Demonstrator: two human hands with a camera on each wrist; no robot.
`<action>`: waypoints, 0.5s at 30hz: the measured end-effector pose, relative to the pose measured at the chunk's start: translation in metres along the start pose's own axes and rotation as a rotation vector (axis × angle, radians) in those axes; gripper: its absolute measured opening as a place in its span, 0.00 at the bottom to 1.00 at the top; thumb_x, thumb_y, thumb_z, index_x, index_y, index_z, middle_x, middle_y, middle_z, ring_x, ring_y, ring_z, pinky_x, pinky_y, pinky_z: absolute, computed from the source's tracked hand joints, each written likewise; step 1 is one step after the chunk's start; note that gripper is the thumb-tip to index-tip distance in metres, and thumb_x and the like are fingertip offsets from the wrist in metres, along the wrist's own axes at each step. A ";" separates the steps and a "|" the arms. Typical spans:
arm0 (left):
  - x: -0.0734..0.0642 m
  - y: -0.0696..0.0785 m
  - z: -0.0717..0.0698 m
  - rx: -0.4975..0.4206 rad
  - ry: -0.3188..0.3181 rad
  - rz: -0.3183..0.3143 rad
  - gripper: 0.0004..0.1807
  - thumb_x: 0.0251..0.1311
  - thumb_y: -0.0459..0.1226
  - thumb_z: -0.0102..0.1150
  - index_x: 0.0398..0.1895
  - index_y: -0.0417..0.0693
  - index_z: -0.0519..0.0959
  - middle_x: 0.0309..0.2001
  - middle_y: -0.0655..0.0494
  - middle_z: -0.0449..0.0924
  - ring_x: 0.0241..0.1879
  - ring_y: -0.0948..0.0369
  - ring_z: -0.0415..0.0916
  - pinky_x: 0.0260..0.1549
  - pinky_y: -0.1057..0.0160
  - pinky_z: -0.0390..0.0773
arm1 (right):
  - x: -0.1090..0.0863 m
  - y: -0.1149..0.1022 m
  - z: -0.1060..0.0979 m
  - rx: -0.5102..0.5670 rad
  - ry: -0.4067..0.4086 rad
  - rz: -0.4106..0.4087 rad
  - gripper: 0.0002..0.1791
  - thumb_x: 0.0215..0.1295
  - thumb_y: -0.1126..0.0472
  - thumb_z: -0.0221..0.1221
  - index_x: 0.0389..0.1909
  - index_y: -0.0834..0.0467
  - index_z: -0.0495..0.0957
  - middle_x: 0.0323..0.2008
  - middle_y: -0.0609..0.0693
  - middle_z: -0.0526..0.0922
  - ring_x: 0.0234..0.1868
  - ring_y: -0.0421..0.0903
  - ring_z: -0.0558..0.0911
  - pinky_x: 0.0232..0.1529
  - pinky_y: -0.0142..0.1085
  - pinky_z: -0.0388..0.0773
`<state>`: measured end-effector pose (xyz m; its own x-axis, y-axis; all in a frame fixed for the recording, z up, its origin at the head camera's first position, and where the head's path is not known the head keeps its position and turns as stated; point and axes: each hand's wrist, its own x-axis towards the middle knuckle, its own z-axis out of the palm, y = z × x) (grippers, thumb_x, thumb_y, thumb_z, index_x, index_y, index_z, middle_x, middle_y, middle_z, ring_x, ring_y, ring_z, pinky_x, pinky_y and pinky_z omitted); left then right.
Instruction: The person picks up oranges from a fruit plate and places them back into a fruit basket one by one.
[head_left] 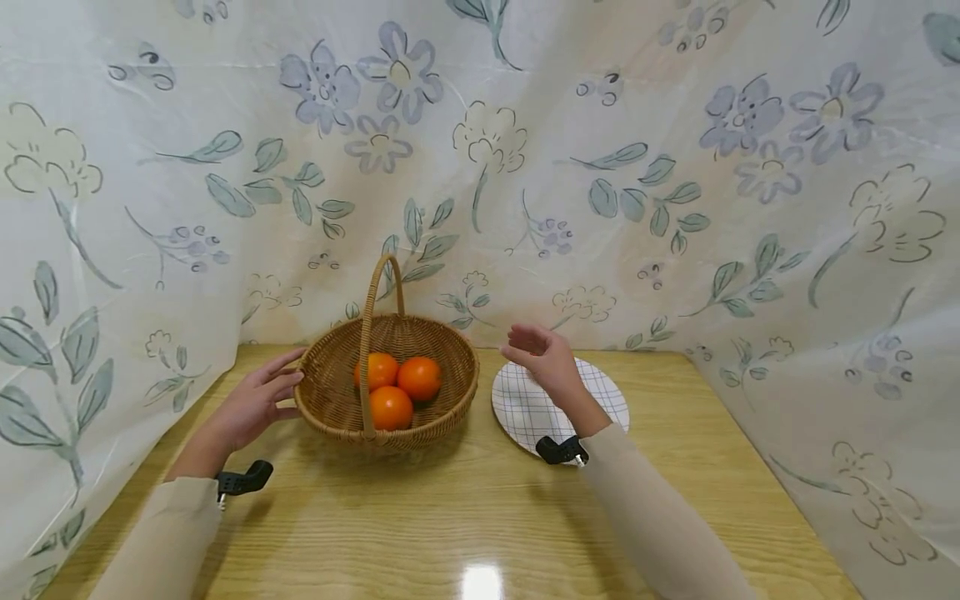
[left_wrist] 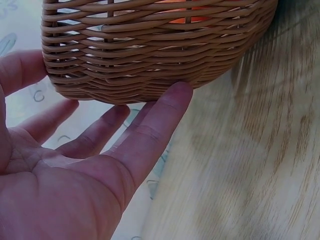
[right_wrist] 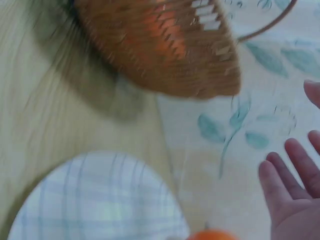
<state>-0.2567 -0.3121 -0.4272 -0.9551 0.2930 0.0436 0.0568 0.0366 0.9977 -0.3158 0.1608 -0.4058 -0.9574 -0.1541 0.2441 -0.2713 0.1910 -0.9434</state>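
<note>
A brown wicker basket (head_left: 438, 427) with a tall hoop handle stands left of centre on the table, holding three oranges (head_left: 419, 379). Against its left side rest the fingertips of my left hand (head_left: 258, 402). The left wrist view shows that hand's fingers (left_wrist: 150, 135) spread and fairly straight, touching the woven wall. My right hand (head_left: 553, 364) is raised over the white checked plate (head_left: 521, 421), fingers relaxed and nothing in its grasp. Another orange (right_wrist: 212, 235) peeks in at the bottom of the right wrist view, beside the plate's edge; in the head view the hand mostly hides it.
The wooden table (head_left: 420, 517) runs up to a floral curtain (head_left: 480, 167), which hangs behind and along both sides. Each wrist wears a black camera mount (head_left: 246, 478). A bright reflection lies on the tabletop near the front.
</note>
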 end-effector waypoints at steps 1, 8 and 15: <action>0.000 0.000 0.000 0.007 0.000 -0.001 0.38 0.81 0.43 0.46 0.84 0.46 0.41 0.62 0.55 0.69 0.53 0.64 0.82 0.47 0.58 0.87 | -0.002 0.006 -0.003 -0.011 0.016 -0.016 0.30 0.63 0.53 0.73 0.64 0.53 0.78 0.61 0.53 0.83 0.65 0.53 0.80 0.62 0.39 0.80; 0.000 -0.001 0.000 0.038 0.008 -0.005 0.38 0.81 0.44 0.45 0.84 0.46 0.41 0.71 0.33 0.55 0.55 0.65 0.81 0.48 0.57 0.86 | -0.014 0.039 -0.022 -0.073 0.130 -0.086 0.29 0.60 0.54 0.74 0.62 0.57 0.80 0.60 0.59 0.82 0.64 0.57 0.80 0.62 0.38 0.80; -0.001 0.001 0.000 0.058 0.014 -0.009 0.39 0.81 0.45 0.46 0.84 0.46 0.41 0.72 0.31 0.53 0.54 0.64 0.81 0.49 0.57 0.86 | -0.020 0.060 -0.036 -0.074 0.302 -0.097 0.33 0.57 0.54 0.76 0.60 0.66 0.79 0.61 0.61 0.80 0.64 0.59 0.78 0.67 0.50 0.76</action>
<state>-0.2553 -0.3126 -0.4267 -0.9595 0.2794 0.0356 0.0643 0.0942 0.9935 -0.3165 0.2104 -0.4589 -0.9099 0.1176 0.3979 -0.3582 0.2612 -0.8964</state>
